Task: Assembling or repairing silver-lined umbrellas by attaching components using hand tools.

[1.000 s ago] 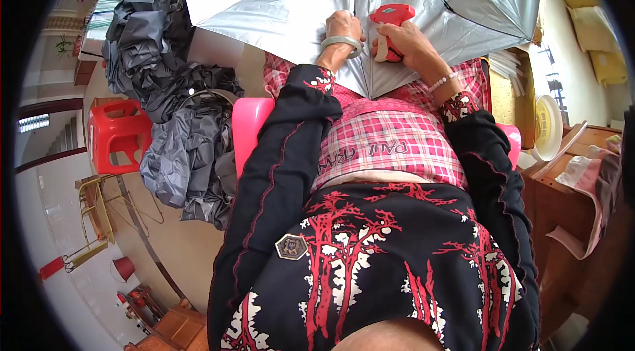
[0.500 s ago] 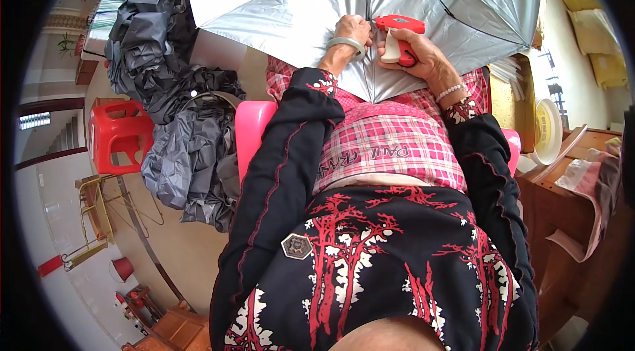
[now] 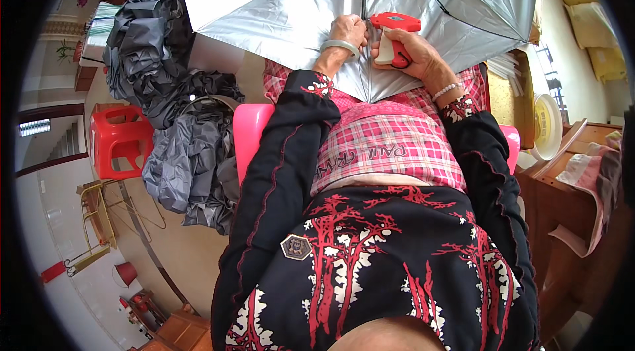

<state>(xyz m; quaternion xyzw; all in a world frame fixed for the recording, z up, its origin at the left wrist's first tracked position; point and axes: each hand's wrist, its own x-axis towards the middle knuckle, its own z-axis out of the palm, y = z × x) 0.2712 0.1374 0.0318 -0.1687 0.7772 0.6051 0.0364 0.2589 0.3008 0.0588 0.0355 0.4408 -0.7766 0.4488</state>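
An opened umbrella point(image 3: 278, 27) with silver fabric and dark ribs spreads over my lap. My right hand point(image 3: 423, 57) is wrapped round a red-and-white tagging gun point(image 3: 397, 22), whose nose points left toward my other hand. My left hand point(image 3: 347, 34), with a pale bangle at the wrist, is closed on the umbrella at the dark rib near the middle. Its fingertips are curled and partly hidden, right beside the gun's tip. The exact spot they pinch cannot be made out.
A heap of dark grey folded fabric point(image 3: 178, 153) lies to the left, beside a red plastic stool point(image 3: 119, 143). Pink chair arms point(image 3: 251, 129) flank me. On the right stand a yellowish box point(image 3: 506, 90), a white tub point(image 3: 548, 126) and a wooden cabinet point(image 3: 562, 186).
Both hands, the tagging gun and the umbrella sit very slightly further left and higher in the picture. Both hands keep their holds.
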